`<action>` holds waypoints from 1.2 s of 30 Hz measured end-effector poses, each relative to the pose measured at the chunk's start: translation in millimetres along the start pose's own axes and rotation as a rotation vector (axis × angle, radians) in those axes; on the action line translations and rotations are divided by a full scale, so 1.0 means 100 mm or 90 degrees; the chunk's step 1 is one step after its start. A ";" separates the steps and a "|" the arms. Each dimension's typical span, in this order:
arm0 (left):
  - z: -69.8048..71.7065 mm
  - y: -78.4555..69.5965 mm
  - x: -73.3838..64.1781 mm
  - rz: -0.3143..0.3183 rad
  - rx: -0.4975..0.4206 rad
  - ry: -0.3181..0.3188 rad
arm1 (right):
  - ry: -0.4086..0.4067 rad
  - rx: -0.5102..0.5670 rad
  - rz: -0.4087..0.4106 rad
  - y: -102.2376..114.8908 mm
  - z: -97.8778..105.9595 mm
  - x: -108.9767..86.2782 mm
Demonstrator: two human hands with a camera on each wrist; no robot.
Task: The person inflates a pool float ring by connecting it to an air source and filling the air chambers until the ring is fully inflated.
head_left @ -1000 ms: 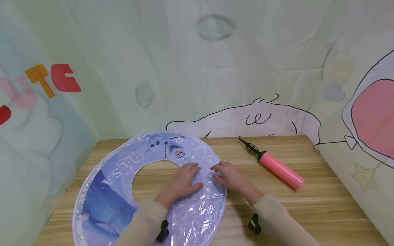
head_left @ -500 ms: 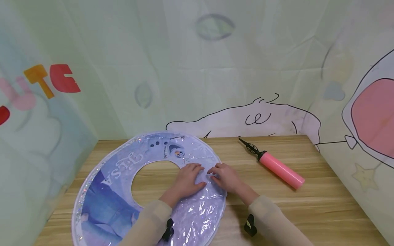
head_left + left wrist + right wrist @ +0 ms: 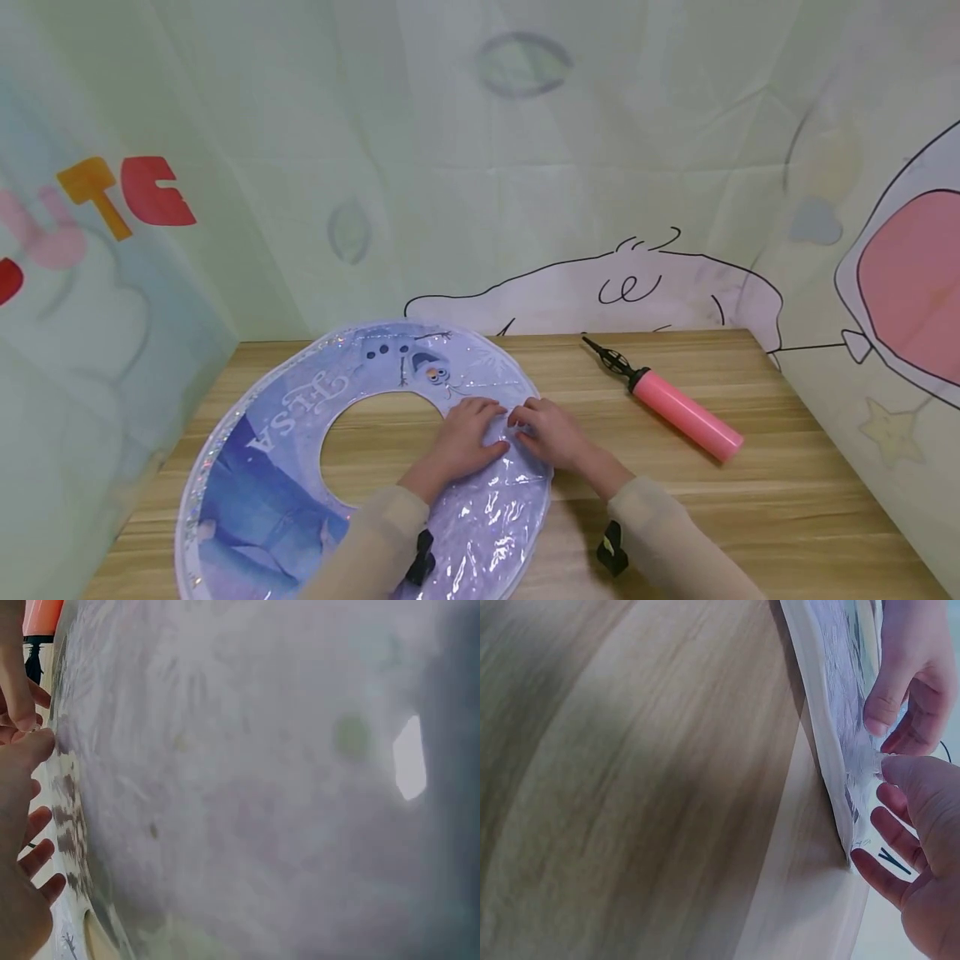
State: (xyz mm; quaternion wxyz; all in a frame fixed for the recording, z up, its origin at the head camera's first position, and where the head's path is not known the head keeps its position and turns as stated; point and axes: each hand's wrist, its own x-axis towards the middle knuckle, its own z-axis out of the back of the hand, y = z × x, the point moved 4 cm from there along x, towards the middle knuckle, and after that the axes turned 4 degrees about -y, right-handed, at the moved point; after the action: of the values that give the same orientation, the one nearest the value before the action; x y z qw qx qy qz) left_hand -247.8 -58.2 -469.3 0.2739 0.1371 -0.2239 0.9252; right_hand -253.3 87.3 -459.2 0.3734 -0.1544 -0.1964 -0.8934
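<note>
A wrinkled, shiny blue-and-lilac swim ring point(image 3: 292, 417) with a snowman print lies on the wooden table, its hole left of my hands. On its right part, my left hand point(image 3: 467, 437) rests with thumb and forefinger pinching at a small clear valve point(image 3: 880, 761). Facing it from the right, my right hand point(image 3: 551, 433) pinches at the same spot with thumb and forefinger. In the right wrist view the other fingers of my right hand spread loosely. The two hands' tips nearly meet, and partly hide the valve.
A pink hand pump point(image 3: 686, 412) with a black nozzle lies to the right of the ring. Bare wooden table point(image 3: 750, 517) shows around both. Printed cloth walls point(image 3: 480, 208) stand behind and at the sides.
My left hand has shifted slightly right, closer to the right hand. The right hand moved a little left, then stayed almost still. Ring and pump keep their places.
</note>
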 end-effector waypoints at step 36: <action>-0.08 -0.03 0.10 0.045 -0.020 -0.081 | 0.033 0.033 0.014 -0.03 -0.01 0.05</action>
State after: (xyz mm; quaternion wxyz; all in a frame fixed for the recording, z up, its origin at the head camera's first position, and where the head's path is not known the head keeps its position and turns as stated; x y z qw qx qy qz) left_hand -255.3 -48.0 -471.5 0.2284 0.1834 -0.2602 0.9200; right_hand -258.6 85.4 -458.8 0.3921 -0.1236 -0.2084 -0.8874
